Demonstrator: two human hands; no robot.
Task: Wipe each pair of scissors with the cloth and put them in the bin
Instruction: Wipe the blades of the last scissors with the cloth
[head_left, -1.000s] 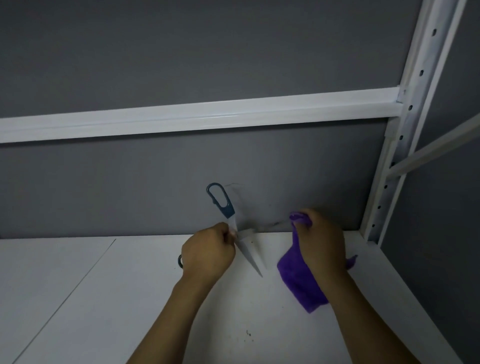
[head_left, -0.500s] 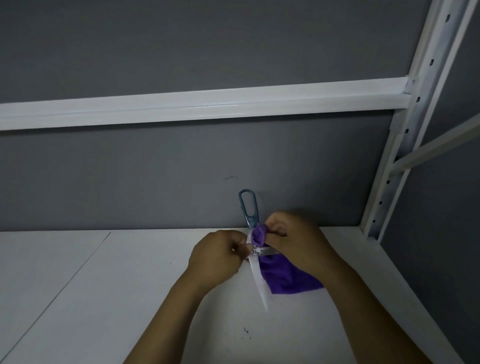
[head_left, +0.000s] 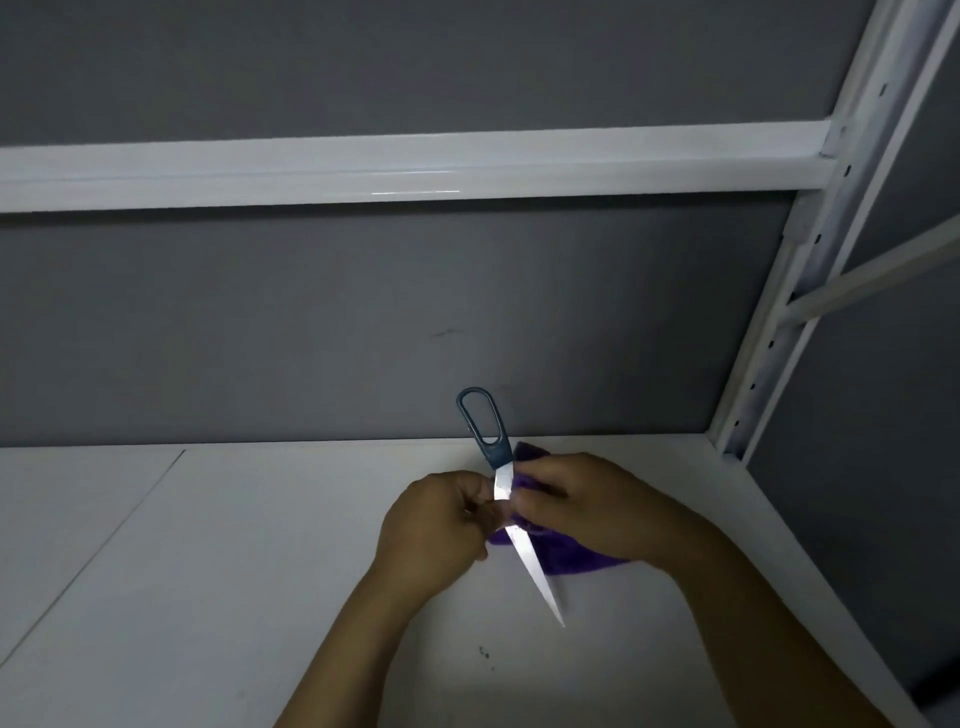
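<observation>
Gripping the scissors (head_left: 500, 486) near the pivot, my left hand (head_left: 434, 530) stays curled tight; my right hand (head_left: 587, 506) pinches the purple cloth (head_left: 566, 561) against the blade.

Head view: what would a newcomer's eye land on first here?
The bright blade of the blue-handled scissors stands out at centre, tip toward the camera, loop handle against the grey wall. The left hand pinches them mid-length while the right hand holds a purple cloth to the blade, over a white shelf.
</observation>
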